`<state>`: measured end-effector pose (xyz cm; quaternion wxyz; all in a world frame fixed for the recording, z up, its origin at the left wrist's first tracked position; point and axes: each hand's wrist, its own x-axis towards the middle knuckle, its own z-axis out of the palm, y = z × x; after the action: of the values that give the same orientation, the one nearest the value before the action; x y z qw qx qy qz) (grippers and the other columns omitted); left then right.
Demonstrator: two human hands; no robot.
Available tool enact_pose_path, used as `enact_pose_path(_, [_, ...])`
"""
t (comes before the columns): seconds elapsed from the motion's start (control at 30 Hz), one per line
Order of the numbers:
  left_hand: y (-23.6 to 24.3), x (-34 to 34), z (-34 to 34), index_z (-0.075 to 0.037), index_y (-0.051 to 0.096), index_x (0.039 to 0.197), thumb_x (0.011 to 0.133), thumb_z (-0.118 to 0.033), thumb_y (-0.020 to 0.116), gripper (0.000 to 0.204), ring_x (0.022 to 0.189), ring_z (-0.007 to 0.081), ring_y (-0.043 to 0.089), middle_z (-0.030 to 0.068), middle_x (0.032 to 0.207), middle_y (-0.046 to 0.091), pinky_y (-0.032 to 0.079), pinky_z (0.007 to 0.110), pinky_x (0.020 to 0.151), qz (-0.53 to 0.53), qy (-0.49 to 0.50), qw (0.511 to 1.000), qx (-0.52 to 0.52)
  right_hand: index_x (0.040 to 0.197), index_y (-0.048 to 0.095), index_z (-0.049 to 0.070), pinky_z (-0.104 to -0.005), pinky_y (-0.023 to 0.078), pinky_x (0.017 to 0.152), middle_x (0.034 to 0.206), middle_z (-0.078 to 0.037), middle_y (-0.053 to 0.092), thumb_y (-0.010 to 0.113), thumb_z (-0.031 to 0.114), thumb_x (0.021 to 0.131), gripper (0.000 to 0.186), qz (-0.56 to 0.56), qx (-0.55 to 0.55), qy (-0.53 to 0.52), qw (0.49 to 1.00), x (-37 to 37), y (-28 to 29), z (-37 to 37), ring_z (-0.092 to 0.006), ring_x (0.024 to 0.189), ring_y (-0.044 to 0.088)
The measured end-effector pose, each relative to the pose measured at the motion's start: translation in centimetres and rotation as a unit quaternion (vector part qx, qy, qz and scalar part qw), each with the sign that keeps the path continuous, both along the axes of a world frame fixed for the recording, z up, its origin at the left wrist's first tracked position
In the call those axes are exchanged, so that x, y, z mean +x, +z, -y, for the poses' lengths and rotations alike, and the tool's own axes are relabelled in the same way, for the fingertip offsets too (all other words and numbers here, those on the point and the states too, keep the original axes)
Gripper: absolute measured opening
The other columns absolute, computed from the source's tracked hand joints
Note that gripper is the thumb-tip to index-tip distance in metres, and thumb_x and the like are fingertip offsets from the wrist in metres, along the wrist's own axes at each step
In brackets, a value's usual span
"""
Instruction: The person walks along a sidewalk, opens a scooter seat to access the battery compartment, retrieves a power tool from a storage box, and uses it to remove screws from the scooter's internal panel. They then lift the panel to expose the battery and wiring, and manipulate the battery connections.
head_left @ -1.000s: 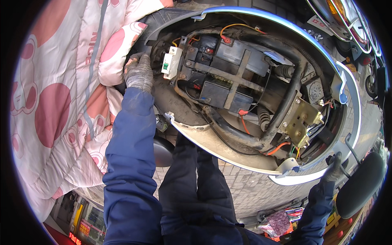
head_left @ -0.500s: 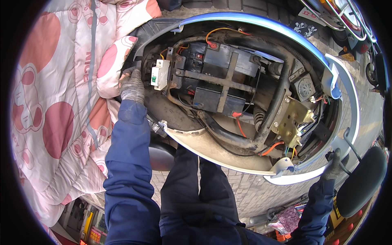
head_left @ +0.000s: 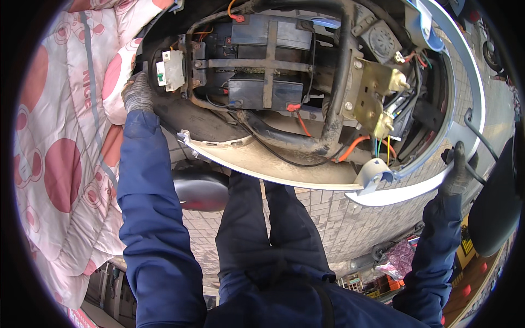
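In front of me is an electric scooter body with its inside exposed and a pale lower rim (head_left: pixel 273 177). My left hand (head_left: pixel 138 94), in a grey glove, is closed on the dark edge at the body's left end; its fingertips are partly hidden. Beside it sits a white circuit breaker (head_left: pixel 174 71) with a green switch. Black batteries (head_left: pixel 265 94) lie under a crossed metal strap. At the right, my gloved right hand (head_left: pixel 457 170) is wrapped round the white rear grab rail (head_left: pixel 465 71), near a black padded backrest (head_left: pixel 495 199).
A pink-and-white quilt (head_left: pixel 71 136) hangs along the left side. A brass-coloured bracket (head_left: pixel 369 98) and loose wires stand out at the body's right end. Below the rim is a black rounded object (head_left: pixel 202 188). Brick paving (head_left: pixel 311 213) surrounds my legs.
The scooter's inside now appears higher and farther left in view, and larger. Both hands keep their holds at the same two spots.
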<state>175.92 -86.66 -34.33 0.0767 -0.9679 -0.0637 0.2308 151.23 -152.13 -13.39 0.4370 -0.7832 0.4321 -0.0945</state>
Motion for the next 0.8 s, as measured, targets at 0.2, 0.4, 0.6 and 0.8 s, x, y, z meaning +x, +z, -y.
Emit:
enact_pose_path(0.2, [-0.5, 1.1, -1.1, -0.006, 0.061, 0.098, 0.082, -0.034, 0.045, 0.036, 0.096, 0.0280, 0.057, 0.0134, 0.099, 0.062, 0.041, 0.034, 0.084, 0.013, -0.012, 1.000, 0.001, 0.101, 0.053, -0.001, -0.0245, 0.048, 0.058, 0.078, -0.006, 0.055, 0.072, 0.024, 0.072, 0.042, 0.009, -0.004, -0.001, 1.000, -0.2, 0.2, -0.2, -0.0110, 0.064, 0.054])
enact_pose_path(0.4, [0.3, 2.0, -0.5, -0.019, 0.059, 0.099, 0.082, -0.025, 0.045, 0.023, 0.094, 0.0305, 0.058, 0.0138, 0.100, 0.061, 0.044, 0.039, 0.081, -0.077, -0.079, 0.989, 0.099, 0.096, 0.056, 0.000, -0.0260, 0.047, 0.059, 0.069, -0.003, 0.055, 0.070, 0.025, 0.074, 0.035, -0.004, -0.014, 0.001, 1.000, 0.2, 0.4, -0.6, -0.0100, 0.060, 0.053])
enact_pose_path(0.6, [0.7, 2.1, -0.3, -0.022, 0.059, 0.098, 0.082, -0.026, 0.045, 0.021, 0.096, 0.0322, 0.058, 0.0138, 0.101, 0.061, 0.045, 0.042, 0.080, -0.073, -0.099, 0.987, 0.106, 0.094, 0.057, 0.000, -0.0260, 0.046, 0.059, 0.068, -0.003, 0.054, 0.071, 0.024, 0.072, 0.035, 0.016, -0.006, -0.006, 1.000, 0.1, 0.3, -0.7, -0.0103, 0.060, 0.053])
enact_pose_path(0.8, [0.7, 2.5, -0.1, -0.019, 0.058, 0.100, 0.082, -0.028, 0.043, 0.024, 0.099, 0.0321, 0.056, 0.0145, 0.104, 0.060, 0.043, 0.041, 0.083, -0.106, -0.080, 0.985, 0.114, 0.095, 0.057, -0.001, -0.0240, 0.048, 0.058, 0.069, -0.005, 0.056, 0.075, 0.018, 0.070, 0.036, 0.034, 0.027, -0.004, 0.999, 0.0, 0.3, -0.3, -0.0117, 0.061, 0.054])
